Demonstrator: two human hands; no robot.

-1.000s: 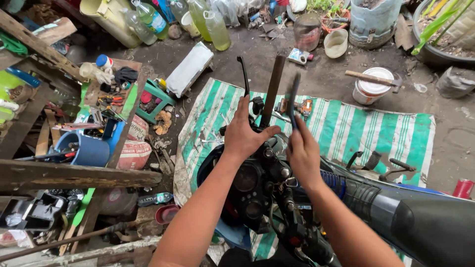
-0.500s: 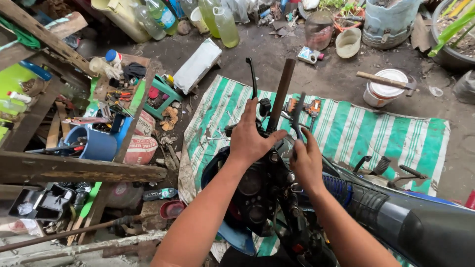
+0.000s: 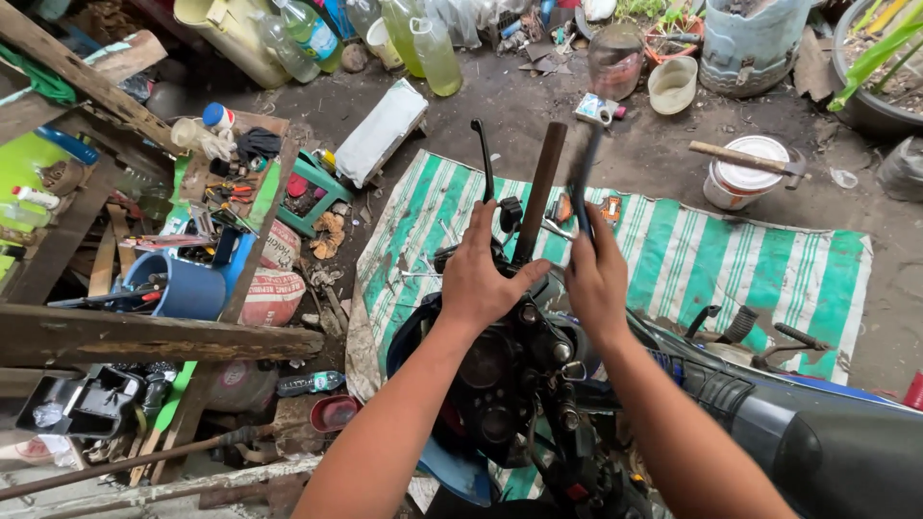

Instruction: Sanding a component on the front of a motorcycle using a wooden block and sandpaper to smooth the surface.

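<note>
The motorcycle handlebar (image 3: pixel 538 192) rises bare at the scene's middle, over a black instrument cluster (image 3: pixel 500 375). The left hand (image 3: pixel 486 269) rests on its base, fingers loosely curled; the right hand (image 3: pixel 596 274) clasps a blurred dark tool (image 3: pixel 582 178). Beyond lies a green-striped mat (image 3: pixel 692 255) on dirt ground, cluttered wooden shelves (image 3: pixel 144 332) left.

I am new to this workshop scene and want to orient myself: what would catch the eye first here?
First, the two bare arms in the middle: the left hand rests on a motorcycle's stripped handlebar assembly, and the right hand grips a blurred dark tool beside the upright bar. Beneath lies a green-and-white striped mat. A hammer lies across a white bucket behind it.
</note>
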